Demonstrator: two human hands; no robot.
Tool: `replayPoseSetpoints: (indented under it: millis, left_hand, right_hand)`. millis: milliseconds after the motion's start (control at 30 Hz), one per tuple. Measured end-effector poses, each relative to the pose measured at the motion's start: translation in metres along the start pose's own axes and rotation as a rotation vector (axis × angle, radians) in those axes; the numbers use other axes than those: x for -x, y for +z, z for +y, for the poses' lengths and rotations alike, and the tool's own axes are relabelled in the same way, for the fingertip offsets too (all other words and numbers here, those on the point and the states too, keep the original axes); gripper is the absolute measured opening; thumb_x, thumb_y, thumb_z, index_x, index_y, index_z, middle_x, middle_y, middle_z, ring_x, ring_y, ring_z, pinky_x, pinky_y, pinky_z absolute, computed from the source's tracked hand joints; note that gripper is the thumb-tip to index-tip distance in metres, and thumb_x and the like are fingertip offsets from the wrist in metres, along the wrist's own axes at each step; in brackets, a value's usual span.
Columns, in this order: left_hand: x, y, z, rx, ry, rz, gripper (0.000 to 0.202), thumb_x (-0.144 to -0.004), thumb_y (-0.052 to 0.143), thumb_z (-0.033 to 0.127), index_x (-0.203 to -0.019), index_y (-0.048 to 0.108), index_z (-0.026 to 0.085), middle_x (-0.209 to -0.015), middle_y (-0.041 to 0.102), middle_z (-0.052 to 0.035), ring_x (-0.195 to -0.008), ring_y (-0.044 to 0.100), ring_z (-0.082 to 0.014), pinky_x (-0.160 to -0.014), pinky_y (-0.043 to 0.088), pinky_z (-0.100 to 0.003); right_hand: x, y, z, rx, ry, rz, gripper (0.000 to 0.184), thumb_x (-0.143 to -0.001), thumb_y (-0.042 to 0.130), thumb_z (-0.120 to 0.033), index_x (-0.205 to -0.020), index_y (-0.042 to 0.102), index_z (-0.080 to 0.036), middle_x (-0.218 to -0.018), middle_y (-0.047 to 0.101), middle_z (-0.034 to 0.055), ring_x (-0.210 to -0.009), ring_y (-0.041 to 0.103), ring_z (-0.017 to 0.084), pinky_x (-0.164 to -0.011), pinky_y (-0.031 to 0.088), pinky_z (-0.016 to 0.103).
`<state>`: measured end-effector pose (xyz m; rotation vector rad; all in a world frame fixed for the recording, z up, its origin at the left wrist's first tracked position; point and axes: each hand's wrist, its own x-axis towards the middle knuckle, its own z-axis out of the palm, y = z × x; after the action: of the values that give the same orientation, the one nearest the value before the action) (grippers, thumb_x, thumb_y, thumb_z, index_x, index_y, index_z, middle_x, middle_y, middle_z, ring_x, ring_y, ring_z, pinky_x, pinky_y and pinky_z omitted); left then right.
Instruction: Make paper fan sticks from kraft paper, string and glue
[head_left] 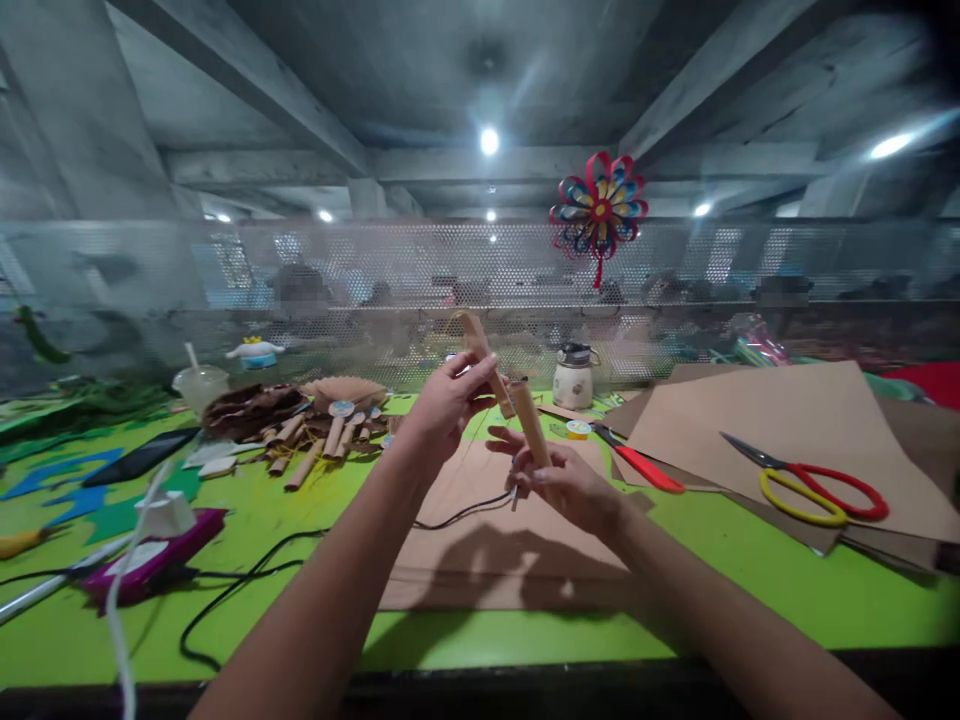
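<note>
My left hand (pixel 450 400) is closed around a brown paper roll (pixel 487 360), tilted up to the left with a thin yellowish string at its top. Close by, my right hand (pixel 559 480) grips a second brown paper roll (pixel 530 425), its upper end near the first one's lower end; whether they touch I cannot tell. A black cord (pixel 465 512) runs to a small object under my right fingers, too hidden to name. Below both hands lies a brown paper sheet (pixel 457 560) on the green table (pixel 300 620).
Several paper rolls (pixel 307 462) lie left, near a phone (pixel 142 455), a plastic cup (pixel 201 385) and a purple power strip (pixel 154 555). Scissors (pixel 810 485) rest on brown paper at right, beside a red-handled cutting tool (pixel 645 465). A white jar (pixel 574 378) stands behind.
</note>
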<state>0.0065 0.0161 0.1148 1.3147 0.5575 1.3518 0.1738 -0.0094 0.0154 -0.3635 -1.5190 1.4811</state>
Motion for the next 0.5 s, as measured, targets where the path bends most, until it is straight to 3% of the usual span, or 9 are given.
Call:
replayPoseSetpoints:
  millis: [100,200,300,500]
  left_hand:
    - [-0.010,0.019,0.006,-0.020,-0.012,-0.038,0.022,-0.074,0.073,0.027,-0.083,0.058,0.014,-0.069,0.063,-0.0042,-0.068,0.064,-0.0184,-0.069,0.050,-0.032]
    - [-0.016,0.024,0.009,-0.002,0.007,-0.068,0.019,-0.079,0.068,0.027,-0.087,0.054,0.016,-0.069,0.062,-0.0041,-0.067,0.067,-0.0221,-0.068,0.052,-0.038]
    - [-0.018,0.013,0.010,0.087,0.037,-0.013,0.013,-0.084,0.062,0.025,-0.089,0.053,0.017,-0.068,0.059,-0.0024,-0.066,0.068,-0.0218,-0.071,0.054,-0.041]
    - [-0.018,-0.021,-0.001,0.214,0.014,0.223,0.009,-0.091,0.049,0.020,-0.085,0.053,0.015,-0.066,0.060,-0.0032,-0.063,0.068,-0.0190,-0.070,0.057,-0.038]
  right_hand:
    - [-0.005,0.012,-0.011,-0.013,-0.044,-0.034,0.013,-0.070,0.068,-0.024,-0.082,0.069,-0.017,-0.128,0.053,0.0102,-0.098,0.055,0.021,-0.087,0.046,0.037]
    - [-0.003,0.016,-0.022,-0.032,0.022,-0.078,0.015,-0.074,0.066,-0.027,-0.085,0.066,-0.016,-0.102,0.064,0.0107,-0.086,0.059,0.020,-0.078,0.048,0.036]
    - [0.008,0.010,-0.025,-0.014,0.093,-0.057,0.012,-0.076,0.066,-0.026,-0.083,0.063,-0.016,-0.077,0.064,0.0060,-0.069,0.059,0.016,-0.064,0.046,0.032]
    - [0.034,-0.005,-0.018,0.022,0.193,0.093,0.021,-0.070,0.074,-0.025,-0.082,0.059,-0.016,-0.068,0.056,0.0008,-0.056,0.051,0.011,-0.050,0.041,0.025]
